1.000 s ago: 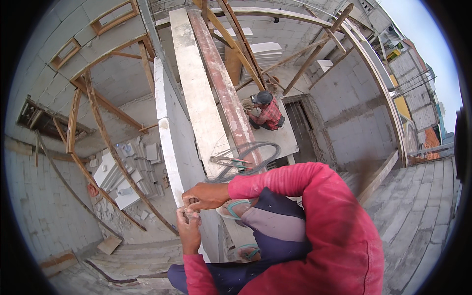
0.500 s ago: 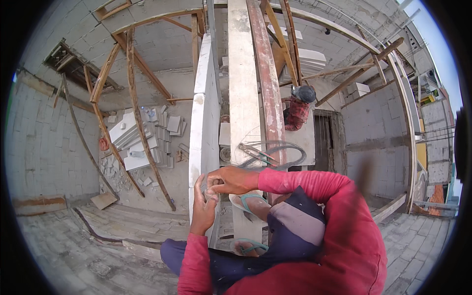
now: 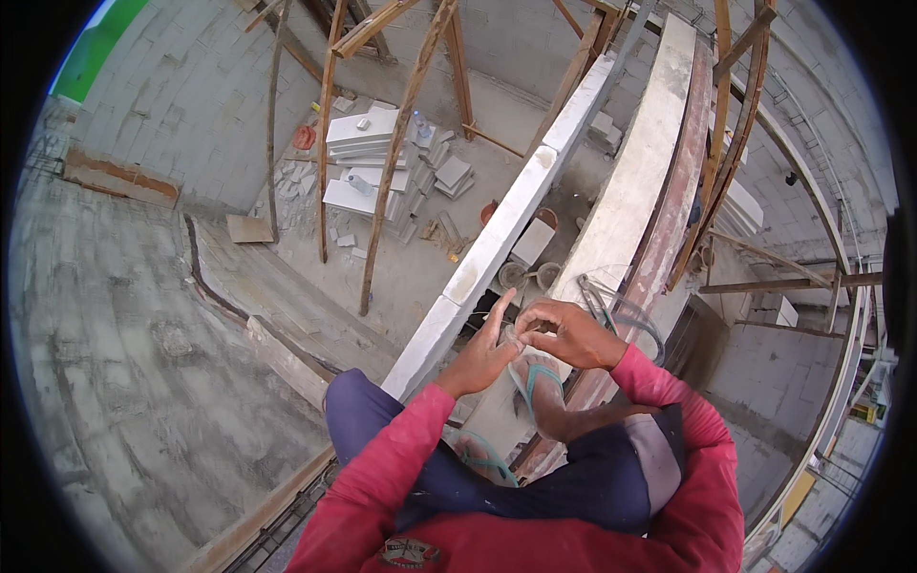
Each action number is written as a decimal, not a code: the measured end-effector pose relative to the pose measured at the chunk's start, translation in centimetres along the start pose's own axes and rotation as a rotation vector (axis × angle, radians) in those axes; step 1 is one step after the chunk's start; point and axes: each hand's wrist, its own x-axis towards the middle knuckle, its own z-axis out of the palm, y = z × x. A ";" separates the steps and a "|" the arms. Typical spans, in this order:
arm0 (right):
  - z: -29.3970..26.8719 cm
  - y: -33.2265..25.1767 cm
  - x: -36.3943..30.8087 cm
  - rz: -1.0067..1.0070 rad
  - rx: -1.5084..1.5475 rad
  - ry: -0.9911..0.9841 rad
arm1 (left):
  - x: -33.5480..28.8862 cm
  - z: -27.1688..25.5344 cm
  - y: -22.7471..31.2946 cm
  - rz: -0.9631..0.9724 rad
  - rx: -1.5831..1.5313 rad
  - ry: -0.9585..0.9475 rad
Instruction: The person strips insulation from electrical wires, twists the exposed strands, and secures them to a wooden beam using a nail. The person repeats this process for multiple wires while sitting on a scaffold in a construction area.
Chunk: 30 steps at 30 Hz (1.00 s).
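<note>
Can read no words or numbers anywhere; can make out only a small emblem (image 3: 411, 552) on the red shirt (image 3: 564, 542), below the left hand (image 3: 480, 363), too tiny to decipher.

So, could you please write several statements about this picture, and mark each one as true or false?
1. The left hand and the right hand are close together. True.
2. The wire coil is looped around the left forearm. False: it lies over the pale plank and the reddish beam.
3. The flip-flop straps are turquoise. True.
4. The stacked white blocks are to the right of the white block wall. False: they are to its left.
5. The sleeves are dark blue. False: they are red; the trousers are dark blue.
</note>
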 end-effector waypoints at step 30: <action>0.8 -3.9 2.9 0.331 0.610 -0.043 | -5.2 -2.6 1.1 0.275 -0.032 0.269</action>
